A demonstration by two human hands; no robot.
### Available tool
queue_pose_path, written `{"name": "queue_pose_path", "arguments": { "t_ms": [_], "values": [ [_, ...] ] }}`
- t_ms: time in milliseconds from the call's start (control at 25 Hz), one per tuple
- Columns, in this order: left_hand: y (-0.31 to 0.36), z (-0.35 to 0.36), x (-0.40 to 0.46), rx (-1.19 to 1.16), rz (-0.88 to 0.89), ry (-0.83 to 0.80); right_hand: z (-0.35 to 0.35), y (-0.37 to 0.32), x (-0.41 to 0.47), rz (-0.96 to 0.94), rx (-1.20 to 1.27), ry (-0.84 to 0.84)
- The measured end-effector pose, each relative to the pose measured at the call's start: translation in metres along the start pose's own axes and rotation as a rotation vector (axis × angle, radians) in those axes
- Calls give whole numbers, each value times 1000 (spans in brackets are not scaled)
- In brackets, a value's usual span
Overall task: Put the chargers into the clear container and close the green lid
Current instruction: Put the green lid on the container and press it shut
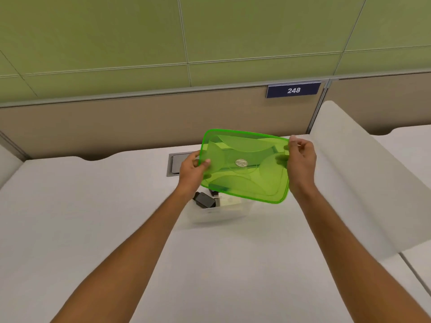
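Observation:
A translucent green lid with a small oval sticker hangs tilted in the air above the clear container. My left hand pinches its left edge and my right hand grips its right edge. The container stands on the white desk, and the lid hides its far part. Inside its near left corner lies a black charger, with a white charger beside it; anything further back is covered.
A grey cable hatch is set into the desk behind my left hand. A white divider panel rises on the right. A beige partition with a blue sign "248" closes the back.

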State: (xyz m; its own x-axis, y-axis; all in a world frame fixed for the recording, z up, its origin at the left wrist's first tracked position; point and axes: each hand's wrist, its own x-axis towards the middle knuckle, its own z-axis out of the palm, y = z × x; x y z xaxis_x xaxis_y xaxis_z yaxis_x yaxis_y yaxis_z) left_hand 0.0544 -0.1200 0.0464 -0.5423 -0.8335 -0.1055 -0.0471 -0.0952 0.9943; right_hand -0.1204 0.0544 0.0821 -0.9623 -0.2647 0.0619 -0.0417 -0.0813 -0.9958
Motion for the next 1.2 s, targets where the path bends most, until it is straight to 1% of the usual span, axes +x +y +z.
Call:
{"name": "queue_pose_path", "arguments": {
  "t_ms": [120, 160, 240, 320, 400, 520, 760, 920, 1040, 1200],
  "values": [
    [-5, -18, 2, 7, -81, 175, 25, 26, -3, 42, -84, -68],
    [-7, -24, 3, 57, -105, 243, 31, 35, -5, 38, -150, -113],
    [-13, -35, 3, 260, -130, 329, 41, 52, -11, -10, -332, -185],
    [-24, -41, 0, 384, -141, 319, 48, 69, -16, -67, -473, -207],
    [-34, -45, -4, 440, -144, 291, 52, 82, -22, -96, -587, -219],
    [-50, -49, -6, 505, -159, 256, 53, 94, -32, -92, -705, -220],
    [-72, -55, -8, 626, -200, 208, 47, 111, -45, -134, -791, -238],
    [-76, -57, -5, 639, -208, 188, 46, 117, -48, -176, -808, -245],
    [-77, -59, -1, 596, -244, 175, 48, 114, -41, -106, -801, -224],
    [-67, -58, 12, 459, -315, 179, 62, 110, -13, 95, -825, -240]
  ]
}}
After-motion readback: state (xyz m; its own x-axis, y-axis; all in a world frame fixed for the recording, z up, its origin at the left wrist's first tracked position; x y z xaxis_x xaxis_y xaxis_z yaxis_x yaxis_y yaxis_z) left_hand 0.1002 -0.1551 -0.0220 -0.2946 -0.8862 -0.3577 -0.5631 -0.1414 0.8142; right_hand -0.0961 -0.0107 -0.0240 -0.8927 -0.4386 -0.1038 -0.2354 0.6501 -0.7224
